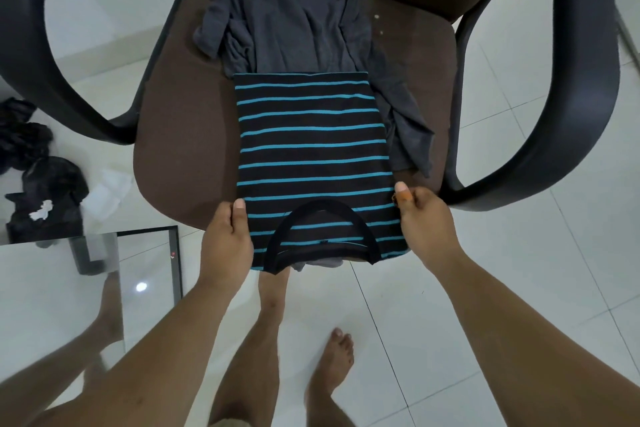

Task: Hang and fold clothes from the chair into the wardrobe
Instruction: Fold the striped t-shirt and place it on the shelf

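Note:
A black T-shirt with teal stripes (311, 149) lies folded into a narrow rectangle on the brown seat of the chair (180, 135), its collar toward me at the seat's front edge. My left hand (227, 239) pinches the shirt's left edge near the collar. Gripping the right edge at the same height is my right hand (424, 222). A crumpled grey garment (287, 21) lies under and behind the striped shirt, spreading toward the chair back and the right side of the seat.
The chair has black curved armrests, the left armrest (79, 80) and the right armrest (561, 114). A pile of dark clothes (38, 180) lies on the white tiled floor at the left. A glass tabletop (59, 288) sits at the lower left. My bare feet stand below the seat.

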